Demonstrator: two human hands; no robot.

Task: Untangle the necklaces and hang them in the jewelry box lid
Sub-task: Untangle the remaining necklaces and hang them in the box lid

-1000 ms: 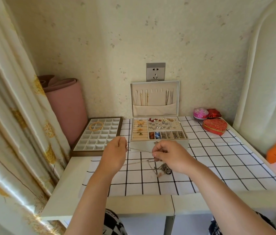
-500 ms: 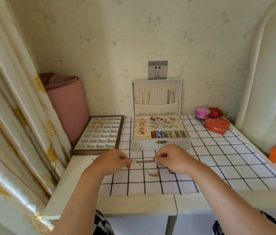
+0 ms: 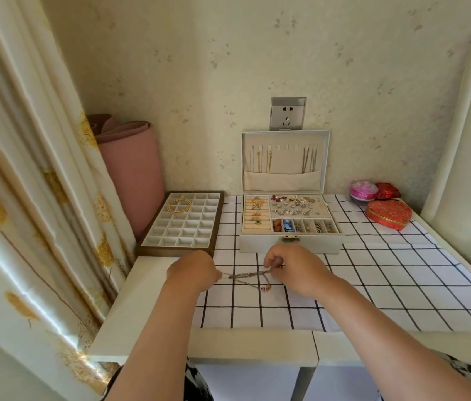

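We see the tangled necklaces [image 3: 248, 275] stretched level between two hands, just above the checked cloth [image 3: 373, 273] and in front of the jewelry box [image 3: 257, 245]. The bundle looks like several thin silvery chains twisted together into one rope-like strand. A finer loop sags below it down to the cloth, and a small pendant [image 3: 266, 288] with an orange and dark bead hangs near the right end.

The left hand [image 3: 192, 270] has its fingers curled inward and pinches the left end of the strand. The right hand [image 3: 296, 270] pinches the other end between thumb and bent fingers, knuckles up.

Behind them the box stands open. Its lower trays hold rings, earrings and beads. Its lid [image 3: 283, 182] is upright against the wall, with gold chains [image 3: 260, 162] hanging at the left and silver chains [image 3: 309, 162] at the right, their lower ends tucked into a fabric pocket.

To the left of the box lies a divided tray [image 3: 182, 227] with gold bangles [image 3: 178, 206] in a far corner. At the far right of the table [image 3: 141, 299] sit a red heart-shaped box [image 3: 388, 214] and a round pink box [image 3: 362, 191].
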